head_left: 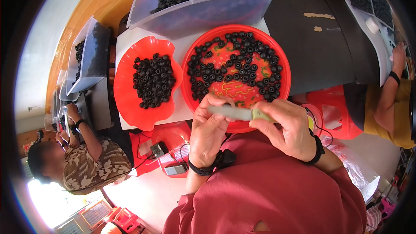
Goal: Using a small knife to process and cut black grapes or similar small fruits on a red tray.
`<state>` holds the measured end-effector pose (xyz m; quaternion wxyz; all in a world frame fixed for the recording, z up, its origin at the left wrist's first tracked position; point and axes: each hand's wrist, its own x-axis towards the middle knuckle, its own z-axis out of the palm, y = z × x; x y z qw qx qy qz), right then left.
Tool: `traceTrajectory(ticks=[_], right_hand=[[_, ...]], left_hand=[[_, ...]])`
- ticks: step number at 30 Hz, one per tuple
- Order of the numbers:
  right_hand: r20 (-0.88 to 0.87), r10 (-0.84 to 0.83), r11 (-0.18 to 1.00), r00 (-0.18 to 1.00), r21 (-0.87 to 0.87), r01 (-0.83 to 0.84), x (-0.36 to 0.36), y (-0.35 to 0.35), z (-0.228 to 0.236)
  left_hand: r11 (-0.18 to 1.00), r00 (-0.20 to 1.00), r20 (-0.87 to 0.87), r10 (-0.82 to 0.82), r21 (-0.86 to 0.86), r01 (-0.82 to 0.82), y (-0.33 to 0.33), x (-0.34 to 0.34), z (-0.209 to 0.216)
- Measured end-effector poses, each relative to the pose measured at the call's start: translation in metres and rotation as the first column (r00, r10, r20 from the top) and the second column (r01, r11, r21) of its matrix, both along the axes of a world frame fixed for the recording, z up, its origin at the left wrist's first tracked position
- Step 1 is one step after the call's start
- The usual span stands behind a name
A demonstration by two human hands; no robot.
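Note:
My right hand point(287, 125) is closed round the pale green handle of a small knife point(234, 112). Its grey blade points left, across the fingertips of my left hand point(207, 131). Those fingers are pinched together on a small black piece point(226, 105), mostly hidden by the blade and fingers. Just beyond both hands lies a round red tray point(185, 78) with a printed pattern, strewn with small black ring-shaped pieces point(247, 67). Left of it, a scallop-edged red dish point(130, 102) bears a heap of similar black pieces point(154, 80).
A large clear bin point(208, 15) full of black pieces stands behind the trays on the dark table point(320, 56). Another bin point(93, 56) is at the left, near a person point(93, 160). A second person's arm point(390, 86) reaches in at the right. Red stools point(333, 108) and cables are below.

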<state>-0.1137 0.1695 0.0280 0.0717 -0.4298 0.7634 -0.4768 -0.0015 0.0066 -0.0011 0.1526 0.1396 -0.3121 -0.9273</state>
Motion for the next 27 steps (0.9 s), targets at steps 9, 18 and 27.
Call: traceTrajectory(ticks=[9,18,27], right_hand=[[0.341,0.013,0.991,0.940,-0.133,0.034,-0.011,-0.004,-0.001],[0.630,0.232,0.951,0.741,-0.306,-0.037,-0.002,-0.028,-0.007],[0.745,0.331,0.933,0.579,-0.350,-0.083,-0.006,-0.029,-0.003]], left_hand=[[0.997,0.992,-0.100,-0.074,0.004,0.075,-0.004,-0.002,-0.005],[0.996,0.996,0.014,-0.084,0.029,0.084,0.004,-0.003,-0.001],[0.984,0.985,-0.075,-0.155,0.078,0.161,0.001,-0.003,-0.011]])
